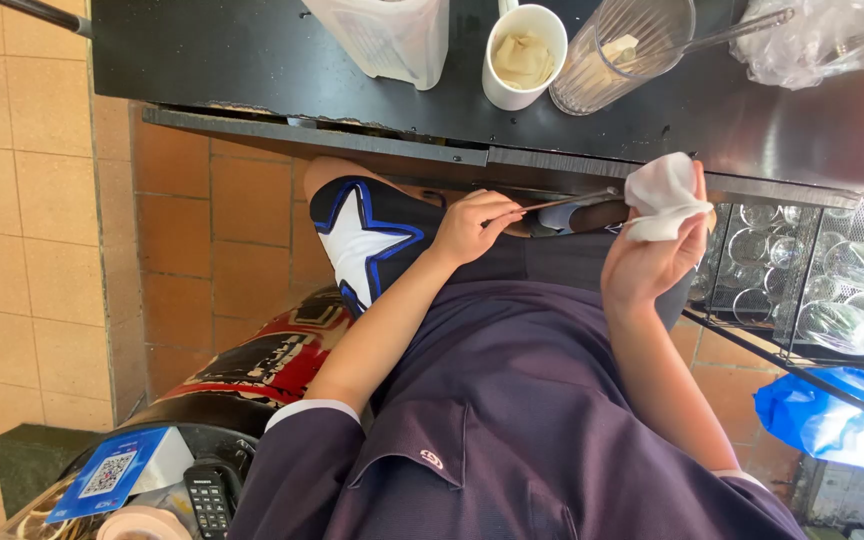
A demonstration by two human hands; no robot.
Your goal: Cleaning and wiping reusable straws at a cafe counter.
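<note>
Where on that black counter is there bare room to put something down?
The black counter is bare left of the white tub, and along its front edge between the white cup and the right hand. It is crowded around the ribbed glass and plastic bag.

At the lower left of the frame I see a blue rectangular card (112, 472) with a white square patch carrying a black-and-white code pattern; it lies tilted, with a paler sheet tucked under its right edge. Just right of it, near the bottom edge, sits a black handset (211, 497) with rows of pale keys; its screen is too small to make out. At the far right, low down, a crumpled blue plastic bag (830, 420) lies beneath the wire rack.
</note>
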